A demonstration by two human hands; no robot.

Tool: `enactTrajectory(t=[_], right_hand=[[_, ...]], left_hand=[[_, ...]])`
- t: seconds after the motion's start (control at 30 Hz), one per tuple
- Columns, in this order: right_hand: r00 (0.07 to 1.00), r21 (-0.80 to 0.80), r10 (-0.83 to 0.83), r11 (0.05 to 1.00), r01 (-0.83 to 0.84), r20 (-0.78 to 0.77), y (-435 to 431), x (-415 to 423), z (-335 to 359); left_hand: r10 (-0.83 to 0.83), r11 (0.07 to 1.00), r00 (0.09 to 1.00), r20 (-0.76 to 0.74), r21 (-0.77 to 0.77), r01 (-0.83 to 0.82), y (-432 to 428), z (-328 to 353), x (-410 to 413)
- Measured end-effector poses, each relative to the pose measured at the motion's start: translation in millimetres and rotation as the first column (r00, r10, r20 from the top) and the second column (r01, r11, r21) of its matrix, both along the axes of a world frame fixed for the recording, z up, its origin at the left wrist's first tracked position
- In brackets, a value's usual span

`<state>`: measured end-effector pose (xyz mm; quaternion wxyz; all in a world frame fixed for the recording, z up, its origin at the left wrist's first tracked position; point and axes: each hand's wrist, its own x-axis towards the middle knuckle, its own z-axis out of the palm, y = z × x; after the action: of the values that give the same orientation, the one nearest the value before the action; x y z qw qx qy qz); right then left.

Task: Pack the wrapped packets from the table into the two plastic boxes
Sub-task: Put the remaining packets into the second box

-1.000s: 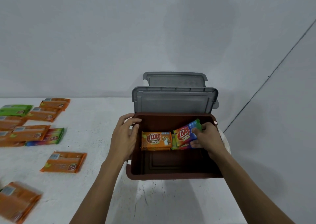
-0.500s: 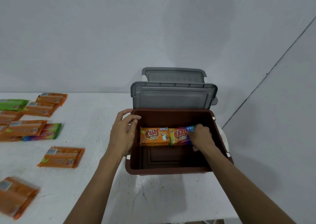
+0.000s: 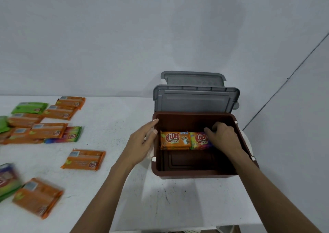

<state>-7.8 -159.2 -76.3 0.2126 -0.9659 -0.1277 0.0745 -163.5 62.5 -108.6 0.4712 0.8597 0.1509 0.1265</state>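
Observation:
A brown plastic box [image 3: 192,173] stands open at the table's right end, its grey lid [image 3: 194,101] tipped up behind it. Two packets lie side by side on its floor: an orange one [image 3: 175,140] and a multicoloured one [image 3: 198,141]. My right hand [image 3: 223,136] is inside the box, fingers curled over the multicoloured packet's right part. My left hand [image 3: 140,143] rests against the box's left wall, index finger on the rim and thumb just inside. The second box is hidden except for its grey lid [image 3: 192,78] behind the first.
Several wrapped packets lie on the white table [image 3: 115,122] to the left: an orange one [image 3: 83,159] nearest the box, another orange [image 3: 38,197] at the front, a multicoloured one [image 3: 70,134], a green one [image 3: 29,107]. The table's right edge runs just beyond the box.
My right hand has lowered the tilted multicoloured packet flat beside the orange one. My left hand's fingers have straightened along the box rim.

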Motion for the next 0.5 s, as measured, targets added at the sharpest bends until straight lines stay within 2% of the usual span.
enactTrajectory(t=[0.2,0.5], right_hand=[[0.99,0.197,0.112,0.972,-0.126,0.082,34,-43,39],[0.947,0.366,0.28,0.874,-0.32,0.161,123,-129,60]], left_hand=[[0.112,0.994,0.993,-0.042,0.0,-0.113,35,-1,-49],[0.279,0.951,0.953,-0.119,0.172,-0.257,116,-13,-146]])
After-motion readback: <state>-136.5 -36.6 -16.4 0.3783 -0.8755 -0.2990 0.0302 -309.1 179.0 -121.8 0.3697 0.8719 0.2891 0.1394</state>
